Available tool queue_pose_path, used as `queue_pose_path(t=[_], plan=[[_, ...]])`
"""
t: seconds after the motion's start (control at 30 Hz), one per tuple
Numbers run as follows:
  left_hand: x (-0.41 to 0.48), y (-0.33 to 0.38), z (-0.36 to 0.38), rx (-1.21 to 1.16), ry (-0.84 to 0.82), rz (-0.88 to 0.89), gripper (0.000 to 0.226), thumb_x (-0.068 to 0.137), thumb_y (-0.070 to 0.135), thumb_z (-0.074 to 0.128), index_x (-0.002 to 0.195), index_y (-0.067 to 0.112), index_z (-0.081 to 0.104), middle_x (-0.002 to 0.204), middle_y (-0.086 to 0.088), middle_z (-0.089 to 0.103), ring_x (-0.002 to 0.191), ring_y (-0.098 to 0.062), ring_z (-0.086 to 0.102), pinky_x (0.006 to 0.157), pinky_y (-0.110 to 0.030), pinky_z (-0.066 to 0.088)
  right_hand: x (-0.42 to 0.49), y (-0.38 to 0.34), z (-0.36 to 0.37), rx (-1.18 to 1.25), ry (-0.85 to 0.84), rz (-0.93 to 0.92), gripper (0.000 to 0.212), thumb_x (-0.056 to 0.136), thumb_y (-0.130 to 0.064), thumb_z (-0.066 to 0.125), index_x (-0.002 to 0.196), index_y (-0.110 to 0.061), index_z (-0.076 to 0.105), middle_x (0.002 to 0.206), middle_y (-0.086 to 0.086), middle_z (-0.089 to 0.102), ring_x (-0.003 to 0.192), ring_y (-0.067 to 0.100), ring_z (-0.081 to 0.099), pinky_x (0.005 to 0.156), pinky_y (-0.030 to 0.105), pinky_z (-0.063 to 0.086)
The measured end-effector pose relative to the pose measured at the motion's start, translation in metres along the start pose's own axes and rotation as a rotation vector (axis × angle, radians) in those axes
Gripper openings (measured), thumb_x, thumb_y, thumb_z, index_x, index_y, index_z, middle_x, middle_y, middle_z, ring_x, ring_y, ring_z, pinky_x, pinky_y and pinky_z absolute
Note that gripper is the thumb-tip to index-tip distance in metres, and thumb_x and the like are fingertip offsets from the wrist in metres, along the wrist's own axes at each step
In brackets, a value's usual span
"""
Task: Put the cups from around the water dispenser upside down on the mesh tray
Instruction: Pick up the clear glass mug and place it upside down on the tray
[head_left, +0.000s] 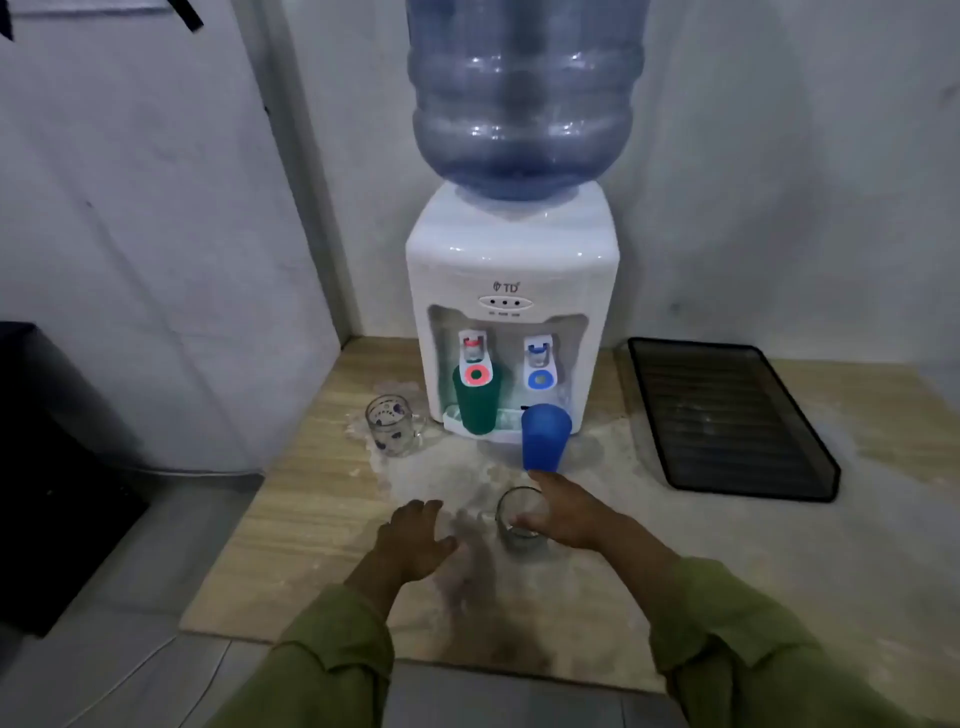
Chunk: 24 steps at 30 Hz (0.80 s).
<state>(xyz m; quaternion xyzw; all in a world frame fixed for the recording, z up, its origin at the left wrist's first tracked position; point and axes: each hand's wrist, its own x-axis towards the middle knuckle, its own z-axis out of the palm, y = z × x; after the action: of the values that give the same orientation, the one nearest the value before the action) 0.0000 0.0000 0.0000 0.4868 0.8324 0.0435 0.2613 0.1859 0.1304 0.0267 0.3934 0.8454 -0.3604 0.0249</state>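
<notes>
A white water dispenser (511, 291) stands at the back of the wooden counter. A green cup (475, 402) sits upright under its red tap. A blue cup (544, 437) stands in front of the blue tap. A spotted glass mug (390, 425) is to the dispenser's left. A clear glass (511, 530) stands upright near the front, and my right hand (563, 512) wraps around its right side. My left hand (415, 538) hovers open, palm down, just left of the glass. The black mesh tray (810, 447) lies bare at the right.
A large blue water bottle (524, 93) tops the dispenser. White walls close in behind and to the left. A dark object (47, 467) stands off the counter at the left. The counter surface (311, 519) is stained pale around the cups.
</notes>
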Motion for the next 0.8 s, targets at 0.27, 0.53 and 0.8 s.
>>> queue_pose_path(t=[0.27, 0.53, 0.8], plan=[[0.001, -0.016, 0.019, 0.176, -0.029, 0.046, 0.091, 0.065, 0.060, 0.028, 0.145, 0.018, 0.026, 0.155, -0.013, 0.022, 0.143, -0.030, 0.020, 0.114, -0.043, 0.030, -0.001, -0.004, 0.019, 0.009, 0.046, 0.030, 0.098, 0.069, -0.045, 0.078, 0.145, -0.015, 0.023, 0.151, 0.011, 0.032, 0.134, 0.027, 0.039, 0.106, 0.031, 0.035], [0.006, -0.028, 0.037, 0.225, 0.018, 0.104, 0.068, 0.087, 0.042, 0.048, 0.145, 0.018, 0.022, 0.157, -0.014, 0.013, 0.145, -0.033, 0.012, 0.115, -0.047, 0.025, 0.003, -0.004, 0.033, 0.080, 0.135, 0.055, 0.087, 0.067, -0.032, 0.082, 0.136, -0.016, 0.032, 0.141, 0.011, 0.041, 0.123, 0.025, 0.048, 0.092, 0.028, 0.041], [0.005, -0.045, 0.049, 0.119, 0.085, 0.166, 0.078, 0.078, 0.056, 0.027, 0.147, 0.021, 0.022, 0.160, -0.010, 0.010, 0.148, -0.032, 0.006, 0.118, -0.051, 0.012, -0.004, 0.000, 0.032, 0.144, 0.196, 0.096, 0.082, 0.064, -0.027, 0.085, 0.130, -0.016, 0.039, 0.130, 0.011, 0.049, 0.108, 0.022, 0.052, 0.090, 0.034, 0.047]])
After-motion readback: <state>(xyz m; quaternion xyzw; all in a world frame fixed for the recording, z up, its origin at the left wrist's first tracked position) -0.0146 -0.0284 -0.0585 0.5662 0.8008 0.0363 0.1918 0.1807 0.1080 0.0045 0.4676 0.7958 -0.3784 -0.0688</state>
